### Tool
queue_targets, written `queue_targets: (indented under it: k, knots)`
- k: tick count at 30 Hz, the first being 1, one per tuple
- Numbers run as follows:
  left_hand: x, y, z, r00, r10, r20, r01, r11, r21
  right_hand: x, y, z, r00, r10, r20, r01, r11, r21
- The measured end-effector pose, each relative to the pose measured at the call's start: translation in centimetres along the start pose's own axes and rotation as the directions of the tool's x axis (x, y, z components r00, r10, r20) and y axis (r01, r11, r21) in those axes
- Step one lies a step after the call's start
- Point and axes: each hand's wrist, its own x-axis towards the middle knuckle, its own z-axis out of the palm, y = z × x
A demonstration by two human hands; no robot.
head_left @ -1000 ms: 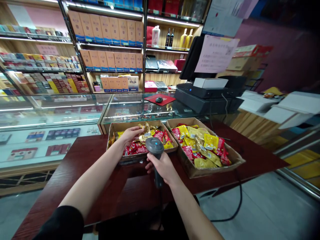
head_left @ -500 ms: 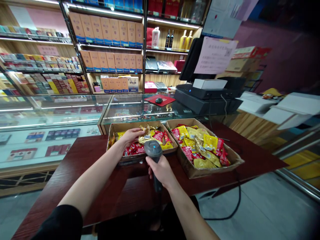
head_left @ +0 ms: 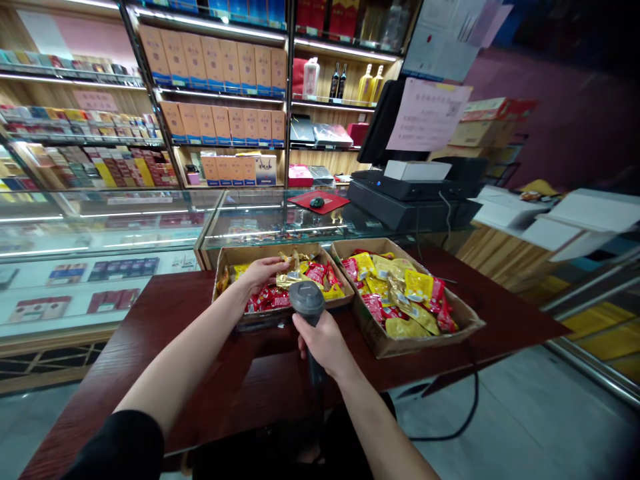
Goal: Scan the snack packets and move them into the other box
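My right hand (head_left: 326, 343) is wrapped round the handle of a dark grey barcode scanner (head_left: 307, 300), whose head points away over the near edge of the left box. Over that cardboard box (head_left: 235, 253), my left hand (head_left: 265, 272) has its fingertips closed on a gold snack packet (head_left: 289, 259); its thumb side is partly hidden. Red, yellow and gold snack packets (head_left: 267, 299) fill the box beneath the hand. Beside it on the right stands a second cardboard box (head_left: 393, 348), full of similar packets (head_left: 420, 285).
Both boxes rest on a dark red wooden table (head_left: 195, 347). Behind them are a glass display counter (head_left: 260, 227), a mouse (head_left: 317, 202) on a red pad, and a monitor (head_left: 383, 123) above a black cash drawer (head_left: 400, 207). A black cable (head_left: 473, 407) hangs at the right.
The blue light on top of the scanner, lit before, no longer shows. Both hands keep almost the same place, and the view has shifted very slightly.
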Motion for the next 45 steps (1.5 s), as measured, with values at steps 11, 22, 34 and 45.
queue_targets:
  k: [11, 22, 34, 45]
  knots:
    - [-1.5, 1.0, 2.7, 0.974, -0.077, 0.215, 0.071, 0.997, 0.032, 3.6, -4.3, -5.6, 0.996, 0.024, -0.089, 0.023, 0.871, 0.49]
    - [3.9, 3.6, 17.2, 0.924, -0.132, 0.358, 0.105, 0.99, 0.094, 9.0, -7.6, -19.6, 0.969, 0.241, -0.055, -0.153, 0.761, 0.63]
    - [5.6, 5.1, 17.6, 0.959, -0.076, 0.274, 0.024, 0.982, 0.19, 8.6, -6.8, -24.2, 0.956, 0.271, -0.11, -0.133, 0.735, 0.665]
    - [2.1, 3.2, 4.1, 0.998, 0.0, 0.059, -0.033, 0.824, 0.565, 12.5, -6.3, -10.7, 0.93, 0.332, 0.16, -0.353, 0.927, 0.126]
